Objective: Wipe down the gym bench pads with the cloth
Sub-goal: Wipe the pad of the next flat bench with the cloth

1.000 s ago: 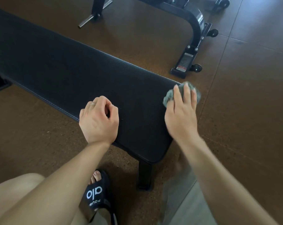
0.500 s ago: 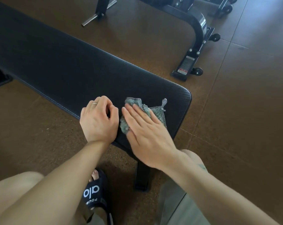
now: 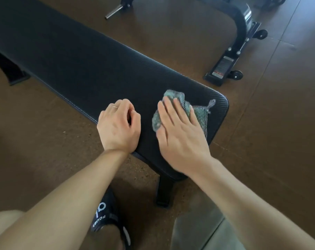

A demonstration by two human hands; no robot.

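Cloth: a grey-green cloth (image 3: 198, 114) of coarse, knitted-looking weave, crumpled, with one corner sticking up toward the pad's end; it lies on the worktop near its rounded near-right corner.
Worktop: a long black bench pad (image 3: 80, 60) with a fine ribbed, carbon-like texture and a stitched edge, running from upper left to lower right; a black leg (image 3: 164, 192) stands under its near end.
Right hand grip: the right hand (image 3: 180, 134) lies flat on the cloth, fingers straight and together, pressing it onto the pad; nothing is curled round it.
Left hand grip: the left hand (image 3: 119, 127) rests on the pad's near edge, fingers loosely curled, holding nothing; a thin ring shows on one finger.
Floor: brown speckled floor (image 3: 35, 141); a black sandal (image 3: 106, 219) with white lettering below the forearms.
Beyond: a black wheeled machine frame (image 3: 241, 24) on the floor behind the bench.
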